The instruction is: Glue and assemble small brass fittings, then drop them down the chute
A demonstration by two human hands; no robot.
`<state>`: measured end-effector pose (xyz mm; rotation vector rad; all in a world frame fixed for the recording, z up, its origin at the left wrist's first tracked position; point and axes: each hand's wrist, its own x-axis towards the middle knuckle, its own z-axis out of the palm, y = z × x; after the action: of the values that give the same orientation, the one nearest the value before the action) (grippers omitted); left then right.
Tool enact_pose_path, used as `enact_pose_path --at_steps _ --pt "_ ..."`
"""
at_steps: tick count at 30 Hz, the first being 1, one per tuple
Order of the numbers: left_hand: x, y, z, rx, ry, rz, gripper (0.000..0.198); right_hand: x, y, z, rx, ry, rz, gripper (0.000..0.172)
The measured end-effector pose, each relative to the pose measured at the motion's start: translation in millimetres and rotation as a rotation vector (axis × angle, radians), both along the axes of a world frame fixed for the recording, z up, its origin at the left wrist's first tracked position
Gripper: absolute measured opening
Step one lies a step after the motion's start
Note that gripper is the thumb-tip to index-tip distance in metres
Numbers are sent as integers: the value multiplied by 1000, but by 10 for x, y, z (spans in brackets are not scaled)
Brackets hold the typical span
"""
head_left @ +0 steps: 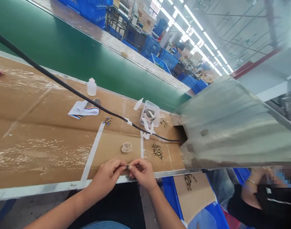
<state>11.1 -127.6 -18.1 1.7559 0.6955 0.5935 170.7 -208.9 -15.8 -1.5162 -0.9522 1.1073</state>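
My left hand (107, 176) and my right hand (142, 173) meet at the front edge of a cardboard-covered bench (40, 152). Their fingertips pinch a tiny metal connector (128, 165) between them, its details too small to make out. A coil of thin pale wire (126, 147) lies just beyond my hands. To its right sits a heap of small brass terminals (157, 150). Farther back are a rainbow ribbon cable (83, 110), a smaller cluster of metal parts (107, 121), a transparent plastic box (150, 113) and a white plastic bottle (91, 87).
A black cable (73, 89) crosses the bench into a dented metal hood (231, 127) on the right. Behind runs a green conveyor belt (64, 47). A co-worker's arm (251, 187) is at lower right, beside a blue bin (174, 197) holding cardboard and metal parts.
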Motion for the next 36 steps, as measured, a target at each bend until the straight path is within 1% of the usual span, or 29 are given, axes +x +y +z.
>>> enact_pose_path --at_steps 3,7,11,15,21,25,30,36 --pt "7 21 -20 45 -6 5 22 -6 27 4 0 -7 -11 32" --pt "12 35 4 95 4 -6 22 -11 45 16 24 -16 -11 34" --pt "6 35 37 122 1 16 21 -18 63 6 49 -18 2 37" --pt "5 36 23 119 25 8 22 -25 81 10 68 -17 2 38" --pt "-5 32 -5 87 53 6 24 -29 70 43 79 1 6 37" --pt "-12 -12 42 52 67 14 22 -3 26 30 68 44 28 33" --pt "15 -72 102 80 83 54 21 42 -1 5 60 94 52 27" --pt "46 -121 162 104 110 94 20 56 -17 48 70 98 71 25"
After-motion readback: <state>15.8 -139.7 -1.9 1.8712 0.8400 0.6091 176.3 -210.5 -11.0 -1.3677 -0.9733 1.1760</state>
